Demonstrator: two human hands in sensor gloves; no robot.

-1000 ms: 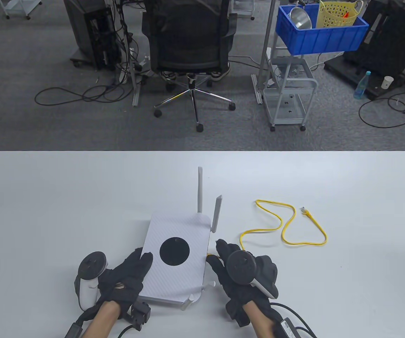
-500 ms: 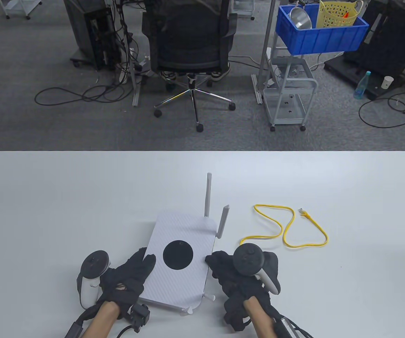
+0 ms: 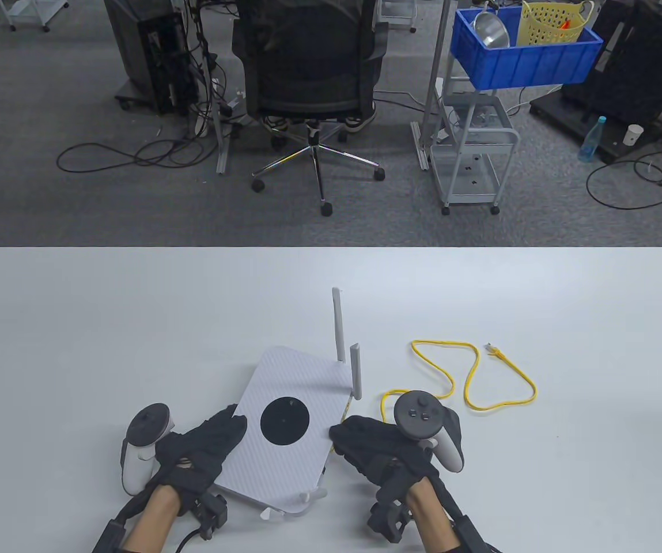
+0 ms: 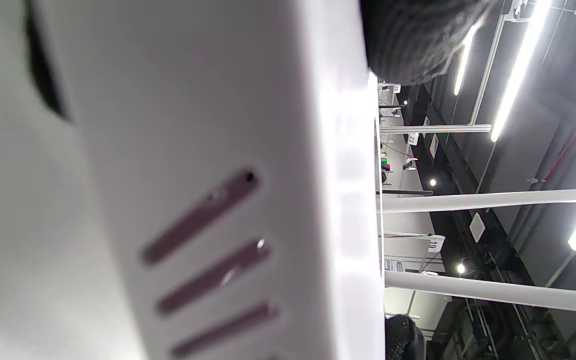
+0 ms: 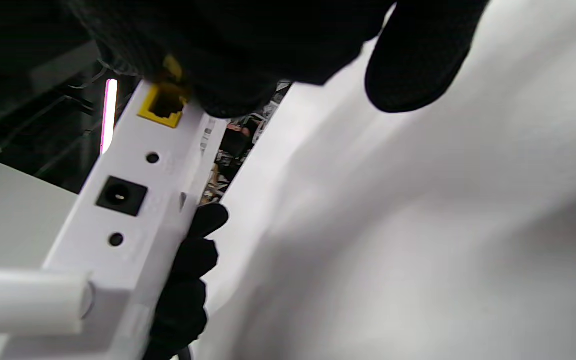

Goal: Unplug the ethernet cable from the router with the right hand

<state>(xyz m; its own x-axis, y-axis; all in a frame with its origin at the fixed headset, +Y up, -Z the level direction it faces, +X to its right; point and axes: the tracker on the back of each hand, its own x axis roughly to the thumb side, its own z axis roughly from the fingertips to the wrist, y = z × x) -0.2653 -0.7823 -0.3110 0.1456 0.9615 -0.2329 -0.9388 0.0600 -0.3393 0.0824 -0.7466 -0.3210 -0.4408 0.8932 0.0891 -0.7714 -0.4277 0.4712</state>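
Router [image 3: 287,420]: white, flat-bodied, black disc on its top face, lying on the white table [image 3: 77,322] near my edge. Two white antennas [image 3: 339,325] stood upright at its far right corner; two shorter ones lay at the near corner.

Left hand [image 3: 201,452]: gloved in black, fingers resting on the router's near left edge and top, steadying it. Fingers lay extended over the case, gripping nothing else. The left wrist view showed only the router's pale side with three vent slots, close and blurred.

Right hand [image 3: 382,446]: gloved in black, pressed against the router's right side where the ports sat. In the right wrist view my fingers [image 5: 248,55] were bunched over a yellow port [image 5: 163,105] on the port panel, with a trace of yellow between them; beside it sat a round black power socket [image 5: 120,196]. I could not tell whether the plug was still seated or already clamped free in my fingertips.

Ethernet cable [image 3: 469,380]: yellow, thin, lying in loose curves on the table to the right of the router. Its free plug [image 3: 495,349] rested on the table well apart from the router; its other end ran under my right hand.
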